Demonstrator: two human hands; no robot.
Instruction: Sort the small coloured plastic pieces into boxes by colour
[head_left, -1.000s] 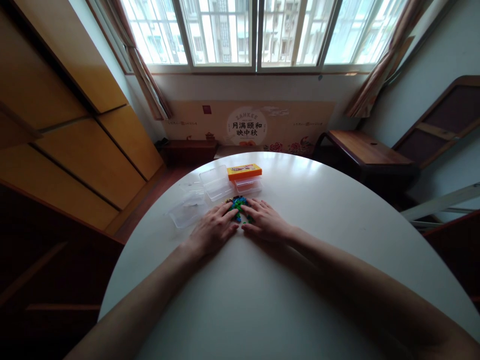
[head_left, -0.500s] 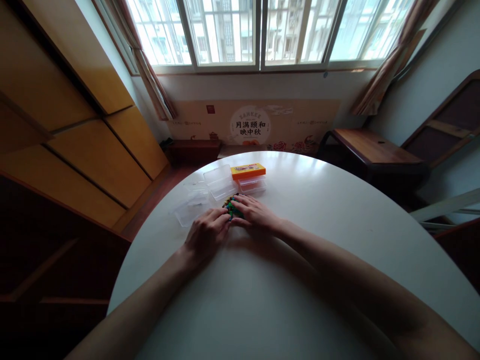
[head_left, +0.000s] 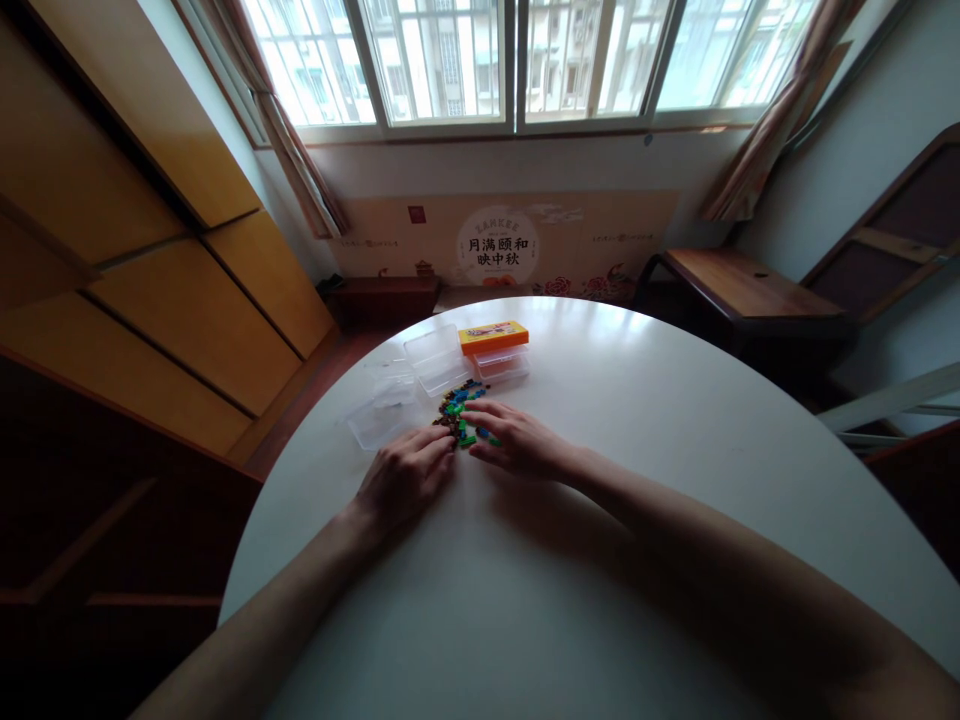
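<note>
A small heap of green, blue and dark building bricks lies on the round white table. My left hand rests flat on the table just left of and below the heap, fingers stretched toward it. My right hand lies flat on the heap's right side, fingers spread over some bricks. Neither hand grips anything that I can see.
Behind the heap stand several clear plastic boxes and an orange-lidded box. More clear lids lie to the left near the table's edge. A wooden side table stands at the right, wooden cabinets at the left.
Both hands have drawn back from the heap and spread apart; more bricks now show, scattered a little wider. The camera shifted slightly.
</note>
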